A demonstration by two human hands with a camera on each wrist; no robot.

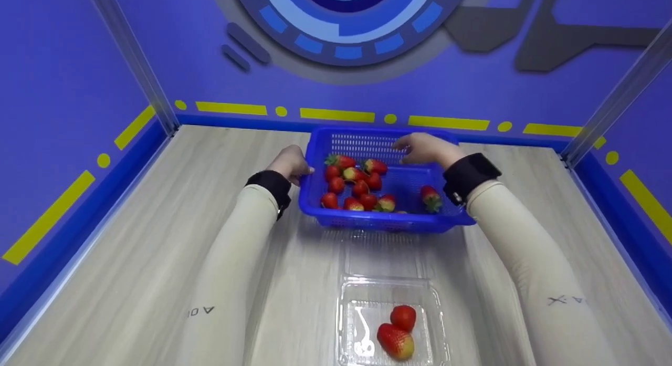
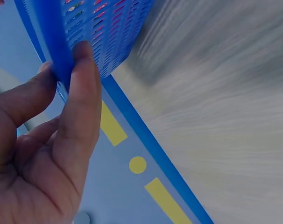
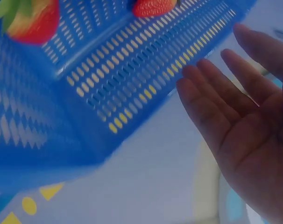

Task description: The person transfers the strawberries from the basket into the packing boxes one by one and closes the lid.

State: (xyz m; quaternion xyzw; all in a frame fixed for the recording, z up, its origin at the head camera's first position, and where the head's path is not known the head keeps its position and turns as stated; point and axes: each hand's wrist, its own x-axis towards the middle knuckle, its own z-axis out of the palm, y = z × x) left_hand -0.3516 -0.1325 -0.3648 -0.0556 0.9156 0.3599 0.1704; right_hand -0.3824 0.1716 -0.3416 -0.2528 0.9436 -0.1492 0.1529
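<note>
A blue plastic basket [image 1: 388,222] with slotted walls holds several red strawberries [image 1: 360,188], most of them toward its left side. One strawberry [image 1: 429,197] lies apart near the right wall. My left hand [image 1: 291,164] pinches the basket's left rim between thumb and fingers; the left wrist view shows this grip on the rim [image 2: 57,42] closely. Over the right part of the basket hovers my right hand [image 1: 424,148], holding nothing. In the right wrist view its fingers [image 3: 221,93] are extended, slightly bent, and apart from the basket wall.
In front of the basket, an opened clear plastic container [image 1: 349,303] lies on the wood-grain table [image 1: 157,250] with two strawberries [image 1: 396,341] in it. Its transparent lid [image 1: 383,258] extends toward the basket. Blue panels [image 1: 336,93] with yellow marks enclose the table's back and sides.
</note>
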